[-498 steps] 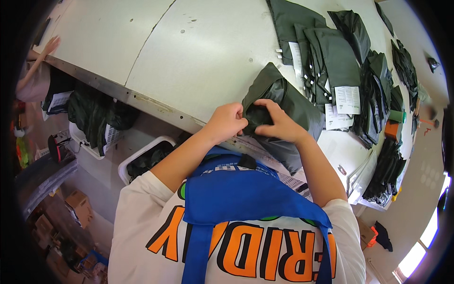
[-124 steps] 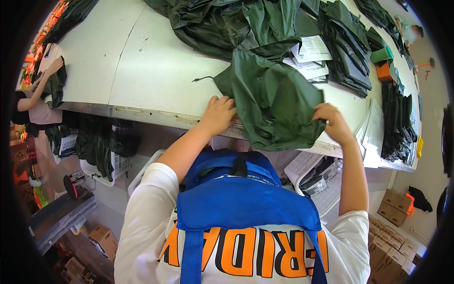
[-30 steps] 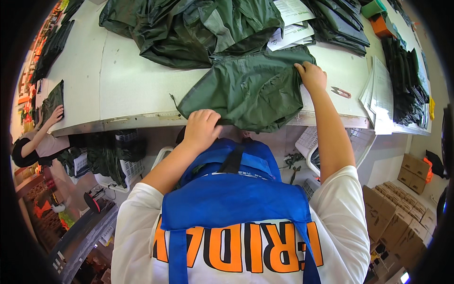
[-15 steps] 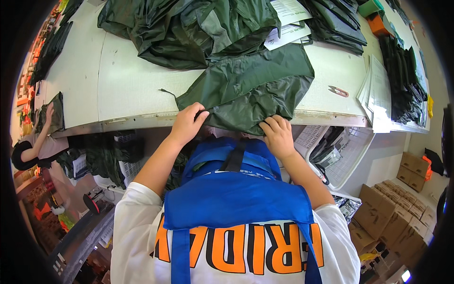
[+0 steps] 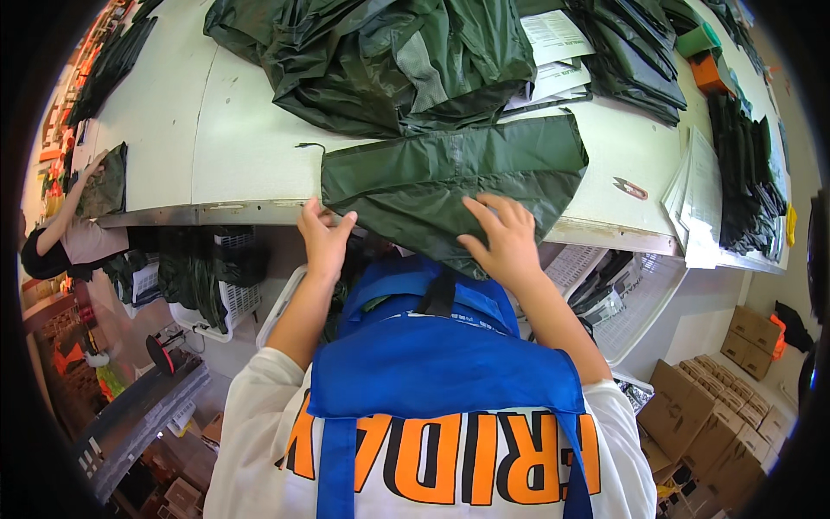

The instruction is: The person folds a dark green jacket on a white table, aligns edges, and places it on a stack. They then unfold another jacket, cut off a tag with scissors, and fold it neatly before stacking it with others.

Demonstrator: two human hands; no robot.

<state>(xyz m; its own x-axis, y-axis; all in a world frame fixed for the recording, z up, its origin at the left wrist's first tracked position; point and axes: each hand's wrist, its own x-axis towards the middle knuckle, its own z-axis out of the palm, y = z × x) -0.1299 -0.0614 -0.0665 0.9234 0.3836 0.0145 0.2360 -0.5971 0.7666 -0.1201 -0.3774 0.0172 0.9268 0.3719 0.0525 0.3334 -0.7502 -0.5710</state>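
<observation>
A dark green piece of thin, shiny fabric, possibly a bag, lies across the table's front edge, its lower part hanging over toward me. A thin cord sticks out from its upper left corner. My left hand is beside the fabric's lower left edge, thumb and fingers apart, with nothing visible in it. Over the fabric's right part, my right hand has its fingers spread; whether the fingertips touch the cloth I cannot tell. Just beyond lies a large crumpled heap of the same green fabric.
White printed sheets and folded dark bundles lie at the back right. Small red-handled thread snips rest nearer on the white table. Below the edge are white baskets. Cartons stand lower right. A co-worker's arm handles cloth at far left.
Both hands have let go of the fabric's near edge and opened. The left moved away to the left. The cloth now lies flatter, its upper edge straighter. The whole view has shifted slightly.
</observation>
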